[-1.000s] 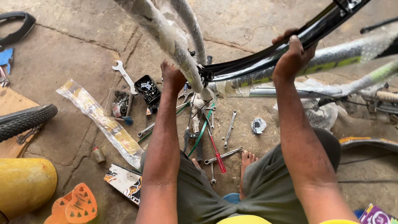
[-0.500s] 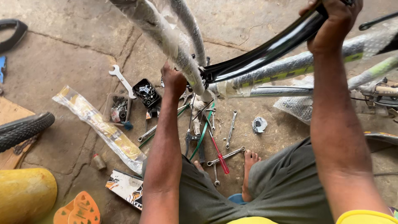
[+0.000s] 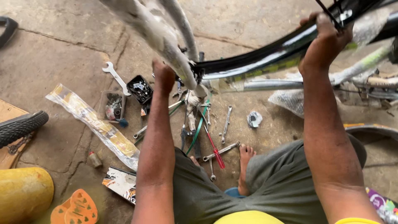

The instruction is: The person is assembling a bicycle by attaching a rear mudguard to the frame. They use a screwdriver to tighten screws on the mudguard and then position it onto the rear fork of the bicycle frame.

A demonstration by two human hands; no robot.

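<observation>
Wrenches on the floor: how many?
4: one wrench left of the black tray, three between forearms. More may hide in the pile.

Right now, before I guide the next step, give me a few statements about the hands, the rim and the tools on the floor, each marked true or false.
1. The right hand grips the black wheel rim. True.
2. The left hand holds the open-ended spanner. False: the spanner lies on the concrete floor, apart from the hand, which is up by the wrapped frame tube.
3. A red-handled tool lies near the bare foot. True.
4. The small black parts tray is empty. False: it holds small parts.
</observation>
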